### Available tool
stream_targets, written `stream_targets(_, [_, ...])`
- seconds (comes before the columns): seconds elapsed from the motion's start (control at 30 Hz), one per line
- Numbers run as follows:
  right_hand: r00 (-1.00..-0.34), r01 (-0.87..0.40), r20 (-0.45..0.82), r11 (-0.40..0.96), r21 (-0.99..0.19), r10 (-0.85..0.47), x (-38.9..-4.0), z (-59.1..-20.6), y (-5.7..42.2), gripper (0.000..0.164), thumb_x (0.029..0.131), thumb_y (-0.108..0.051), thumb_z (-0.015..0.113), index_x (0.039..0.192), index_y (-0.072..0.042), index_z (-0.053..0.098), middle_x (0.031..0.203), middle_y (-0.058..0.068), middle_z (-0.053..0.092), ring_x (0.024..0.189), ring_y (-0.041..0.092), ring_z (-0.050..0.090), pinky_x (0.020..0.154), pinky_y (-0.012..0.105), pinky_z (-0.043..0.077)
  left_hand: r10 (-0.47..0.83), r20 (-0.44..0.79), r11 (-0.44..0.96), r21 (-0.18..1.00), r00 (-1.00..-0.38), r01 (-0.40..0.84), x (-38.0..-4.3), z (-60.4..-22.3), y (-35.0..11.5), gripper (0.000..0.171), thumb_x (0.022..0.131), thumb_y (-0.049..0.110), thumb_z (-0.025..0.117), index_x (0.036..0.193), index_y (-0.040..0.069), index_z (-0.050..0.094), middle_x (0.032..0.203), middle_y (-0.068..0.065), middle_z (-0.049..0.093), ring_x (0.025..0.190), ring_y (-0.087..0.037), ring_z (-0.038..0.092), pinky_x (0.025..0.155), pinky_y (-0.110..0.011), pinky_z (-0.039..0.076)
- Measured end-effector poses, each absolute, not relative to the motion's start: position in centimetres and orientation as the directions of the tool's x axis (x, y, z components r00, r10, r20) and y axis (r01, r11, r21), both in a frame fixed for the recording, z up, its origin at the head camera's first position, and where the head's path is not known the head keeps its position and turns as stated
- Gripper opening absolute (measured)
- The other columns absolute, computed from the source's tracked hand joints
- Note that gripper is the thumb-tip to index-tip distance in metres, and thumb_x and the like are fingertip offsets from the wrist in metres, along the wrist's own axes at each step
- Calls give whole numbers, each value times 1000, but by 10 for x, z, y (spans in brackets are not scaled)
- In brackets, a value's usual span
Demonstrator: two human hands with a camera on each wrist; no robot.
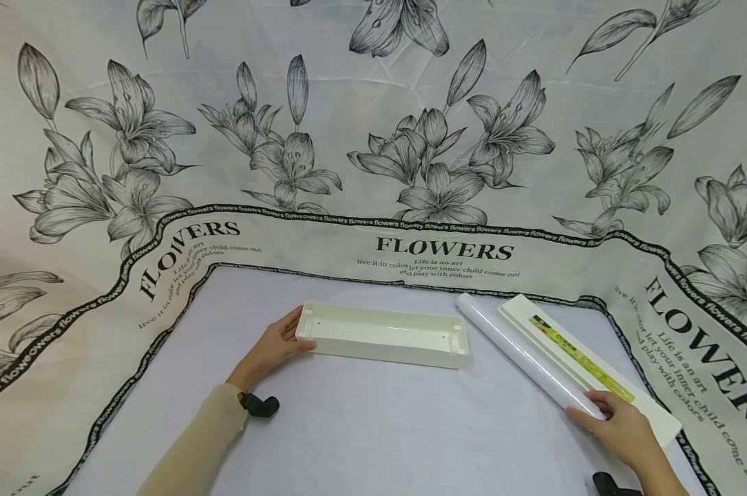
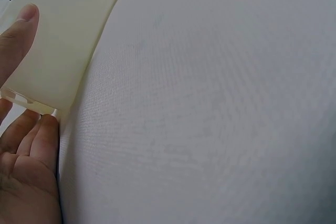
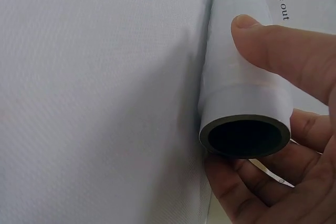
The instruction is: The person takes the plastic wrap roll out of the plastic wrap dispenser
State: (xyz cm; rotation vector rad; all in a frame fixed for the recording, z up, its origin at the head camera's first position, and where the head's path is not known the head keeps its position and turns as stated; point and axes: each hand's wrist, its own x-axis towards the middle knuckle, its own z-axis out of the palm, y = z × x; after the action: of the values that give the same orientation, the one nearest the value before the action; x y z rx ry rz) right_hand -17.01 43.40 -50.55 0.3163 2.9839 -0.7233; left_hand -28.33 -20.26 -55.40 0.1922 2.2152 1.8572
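A long cream plastic box, open at the top, lies on the white cloth a little left of the middle. My left hand holds its left end, the thumb against the long front wall and the fingers at the short end. To the right, a white roll of glossy film lies slantwise. My right hand grips the near end of this roll, thumb on top and fingers curled beneath. In the right wrist view the roll's hollow core faces the camera.
Close along the roll's right side lies a long cream lid-like piece with a yellow-green label. White cloth covers the table. Behind it rises a flower-printed fabric with black lettered borders.
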Motion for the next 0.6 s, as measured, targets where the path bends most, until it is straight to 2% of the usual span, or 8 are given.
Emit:
stream_targets(0.13, [-979,205,-97,869,-451,181,-170,-508,435,92,85,-59,79,131,17,54,120,38,64,97,40,68,64,32,57,254,-104,184,981,-961,-58,-283,-555,-203,108,85,27,87,166,18,17,172,-7,21,157,-25,27,124,-36,32])
stream_targets(0.23, [-979,204,-94,870,-450,181,-169,-509,436,92,84,-59,79,130,18,54,123,39,62,103,48,67,70,41,62,253,-105,186,981,-962,-59,-282,-555,-202,109,84,28,88,166,19,17,172,-7,21,157,-25,27,124,-37,32])
stream_targets(0.37, [-976,218,-105,866,-451,191,-170,-510,435,94,84,-61,79,131,18,54,127,41,59,112,54,63,79,52,63,251,-106,183,981,-962,-61,-281,-554,-202,109,84,28,88,166,19,17,172,-7,21,156,-25,28,124,-36,33])
stream_targets(0.6, [-972,233,-109,864,-445,206,-168,-508,432,95,87,-61,76,133,18,52,128,42,58,107,51,64,78,52,63,250,-97,188,981,-963,-49,-282,-555,-202,109,84,28,88,166,19,18,172,-8,21,156,-26,28,123,-36,33])
